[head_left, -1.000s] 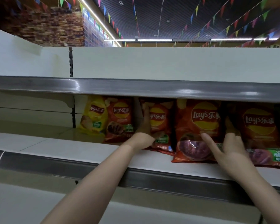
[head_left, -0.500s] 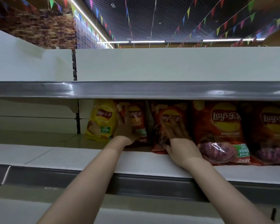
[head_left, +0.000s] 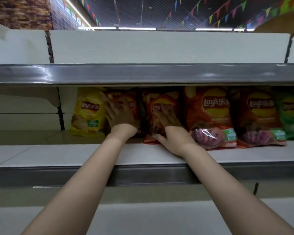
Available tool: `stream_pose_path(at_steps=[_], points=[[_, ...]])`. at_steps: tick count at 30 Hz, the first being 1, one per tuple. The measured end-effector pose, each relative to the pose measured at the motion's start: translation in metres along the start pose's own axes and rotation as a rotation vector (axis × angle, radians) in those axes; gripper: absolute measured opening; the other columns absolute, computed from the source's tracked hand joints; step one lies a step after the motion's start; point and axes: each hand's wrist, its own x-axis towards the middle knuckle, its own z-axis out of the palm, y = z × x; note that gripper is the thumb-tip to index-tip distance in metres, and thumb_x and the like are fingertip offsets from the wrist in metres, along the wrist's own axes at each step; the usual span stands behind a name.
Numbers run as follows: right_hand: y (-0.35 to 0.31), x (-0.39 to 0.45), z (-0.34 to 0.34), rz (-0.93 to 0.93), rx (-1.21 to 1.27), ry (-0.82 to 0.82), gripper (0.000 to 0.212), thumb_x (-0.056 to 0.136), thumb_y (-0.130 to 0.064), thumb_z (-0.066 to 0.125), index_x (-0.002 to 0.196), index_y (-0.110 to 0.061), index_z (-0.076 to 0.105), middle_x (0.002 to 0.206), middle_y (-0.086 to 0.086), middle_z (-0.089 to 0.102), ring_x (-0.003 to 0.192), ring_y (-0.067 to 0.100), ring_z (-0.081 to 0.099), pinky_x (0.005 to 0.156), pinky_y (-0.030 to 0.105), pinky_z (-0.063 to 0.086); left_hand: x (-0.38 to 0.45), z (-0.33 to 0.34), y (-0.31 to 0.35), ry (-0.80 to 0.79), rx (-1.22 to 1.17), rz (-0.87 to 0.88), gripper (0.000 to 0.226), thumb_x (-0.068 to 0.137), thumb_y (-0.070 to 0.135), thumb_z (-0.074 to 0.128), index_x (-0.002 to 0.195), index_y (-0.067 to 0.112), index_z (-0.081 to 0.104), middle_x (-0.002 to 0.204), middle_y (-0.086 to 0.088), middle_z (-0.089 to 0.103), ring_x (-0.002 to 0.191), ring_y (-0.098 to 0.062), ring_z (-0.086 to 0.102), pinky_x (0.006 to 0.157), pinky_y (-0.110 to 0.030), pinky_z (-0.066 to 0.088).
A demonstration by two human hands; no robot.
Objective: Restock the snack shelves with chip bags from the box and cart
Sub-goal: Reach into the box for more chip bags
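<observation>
A row of Lay's chip bags stands on the white shelf (head_left: 75,155). From the left: a yellow bag (head_left: 87,114), a red bag (head_left: 126,104), a second red bag (head_left: 158,102), two larger red bags (head_left: 209,114) (head_left: 260,116) and a green bag (head_left: 292,114) at the right edge. My left hand (head_left: 120,117) lies with spread fingers flat on the front of the first red bag. My right hand (head_left: 168,128) presses flat against the second red bag, thumb at its lower edge. Neither hand curls round a bag.
A grey metal rail (head_left: 143,73) of the upper shelf hangs just above the bags' tops. The shelf's own grey front rail (head_left: 41,175) runs below my forearms. Bare shelf lies left of the yellow bag, beyond an upright post (head_left: 60,114). Another white shelf (head_left: 143,217) sits below.
Both hands shifted left along the row: the left from the middle red bag to the one beside the yellow bag, the right from the large red bags to the second red bag.
</observation>
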Motion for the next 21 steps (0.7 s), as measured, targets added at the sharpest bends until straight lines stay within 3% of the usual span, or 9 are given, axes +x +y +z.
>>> stream_pose_path(at_steps=[1,2,4,7,10,16,21], points=[[-0.004,-0.005,-0.004,0.026,0.074,0.040,0.036,0.100,-0.040,0.048,0.111,-0.006,0.054,0.113,0.014,0.056,0.113,0.035,0.054,0.083,0.035,0.042,-0.014,-0.005,0.010,-0.015,-0.075,0.038,0.058,0.099,0.034,0.049,0.147,0.008,0.027,0.151,-0.019,0.029,0.137,-0.033,0.032,0.106,-0.032,0.027],[-0.007,-0.011,-0.008,0.027,0.161,0.106,0.030,0.100,-0.038,0.050,0.102,-0.008,0.053,0.101,0.013,0.056,0.105,0.035,0.057,0.078,0.035,0.042,-0.027,-0.009,0.017,-0.004,-0.155,0.083,0.040,0.101,0.030,0.044,0.133,0.006,0.045,0.132,-0.019,0.050,0.118,-0.032,0.049,0.091,-0.031,0.038],[-0.007,-0.028,-0.012,-0.058,0.352,0.291,0.030,0.097,-0.027,0.056,0.118,-0.006,0.053,0.112,0.016,0.056,0.109,0.033,0.054,0.085,0.032,0.040,-0.056,-0.011,0.031,0.096,-0.327,0.218,0.021,0.100,0.027,0.047,0.102,0.009,0.058,0.100,-0.010,0.063,0.083,-0.021,0.058,0.066,-0.027,0.041],[0.002,-0.072,-0.025,-0.247,0.559,0.427,0.050,0.089,-0.007,0.059,0.137,-0.011,0.047,0.132,0.006,0.054,0.122,0.014,0.051,0.102,0.021,0.040,-0.107,0.000,0.057,0.167,-0.648,0.461,0.017,0.096,0.021,0.053,0.081,0.017,0.058,0.076,0.008,0.062,0.070,-0.006,0.054,0.062,-0.024,0.036],[0.032,-0.119,-0.046,-0.242,0.666,0.375,0.046,0.089,0.003,0.056,0.129,-0.020,0.055,0.114,-0.003,0.066,0.108,0.007,0.061,0.092,0.028,0.052,-0.155,0.023,0.098,0.087,-0.779,0.549,0.027,0.091,0.027,0.043,0.069,0.017,0.054,0.061,0.007,0.057,0.060,-0.007,0.054,0.052,-0.030,0.039],[0.139,-0.196,-0.092,0.014,0.637,0.463,0.044,0.081,0.013,0.053,0.116,-0.013,0.062,0.110,-0.001,0.067,0.103,0.010,0.063,0.090,0.034,0.054,-0.206,0.084,0.209,-0.169,-0.868,0.706,0.033,0.079,0.033,0.037,0.066,0.015,0.060,0.062,-0.001,0.062,0.063,-0.017,0.058,0.054,-0.039,0.042],[0.250,-0.295,-0.136,0.299,0.612,0.507,0.042,0.084,0.015,0.047,0.117,-0.006,0.062,0.109,-0.002,0.066,0.105,0.010,0.063,0.092,0.026,0.053,-0.285,0.150,0.330,-0.486,-0.968,0.783,0.030,0.080,0.029,0.040,0.053,0.021,0.050,0.051,0.005,0.054,0.052,-0.008,0.050,0.048,-0.030,0.029]])
